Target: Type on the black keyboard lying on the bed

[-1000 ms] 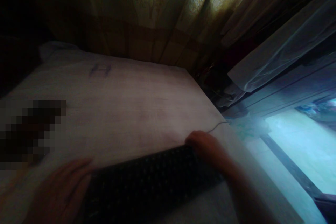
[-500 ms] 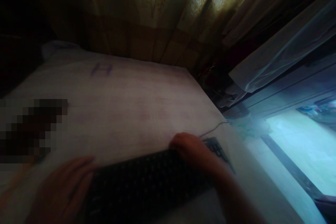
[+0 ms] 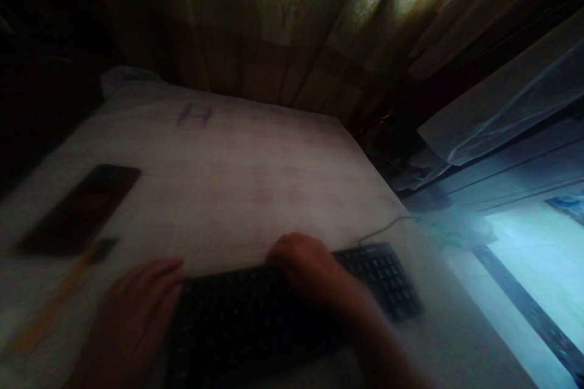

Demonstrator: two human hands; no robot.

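A black keyboard [image 3: 219, 322] lies at a slant on the pale cloth-covered table. My left hand [image 3: 132, 316] rests beside its left end, fingers stretched out and fingertips at the upper left corner. Across the keyboard's middle reaches my right hand [image 3: 305, 267], its fingers curled over the far edge. Whatever the right hand may hold is hidden beneath it. To the right of that hand the number keys [image 3: 383, 276] are uncovered. Motion blur and dim light soften both hands.
A dark flat phone-like object [image 3: 82, 209] lies at the left, with a yellow-handled brush-like tool [image 3: 59, 298] near it. From the keyboard a cable [image 3: 387, 228] runs to the table's right edge. Patterned curtains [image 3: 283, 0] hang behind the table [image 3: 255, 152].
My right hand has moved left along the keyboard, uncovering more number keys. My left hand keeps its place at the left end. The whole view has shifted slightly.
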